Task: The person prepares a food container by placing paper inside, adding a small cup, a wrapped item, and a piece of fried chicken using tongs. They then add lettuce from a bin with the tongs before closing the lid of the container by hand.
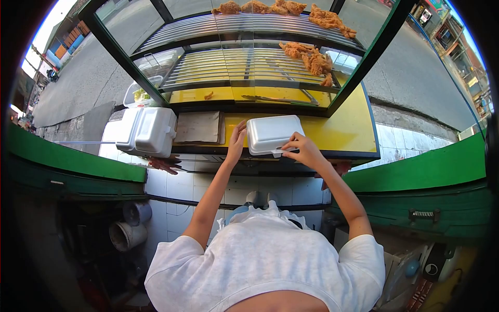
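A closed white foam takeaway box [274, 132] sits on the yellow counter in front of me. My right hand [305, 152] is at its front right edge, thumb and fingertips pinching around the lid's tab. My left hand [236, 139] is upright just beside the box's left side, fingers stretched out and holding nothing. Whether its fingertips touch the box I cannot tell. To its left lies a stack of brown paper sheets [198, 127]. Farther left are stacked white foam boxes [155, 130].
Behind the box stands a glass display case with fried chicken [314, 61] on its racks. Metal tongs [278, 99] lie on its yellow floor. A clear plastic tub [139, 95] is at the back left. Green panels [416, 166] flank the stall on both sides.
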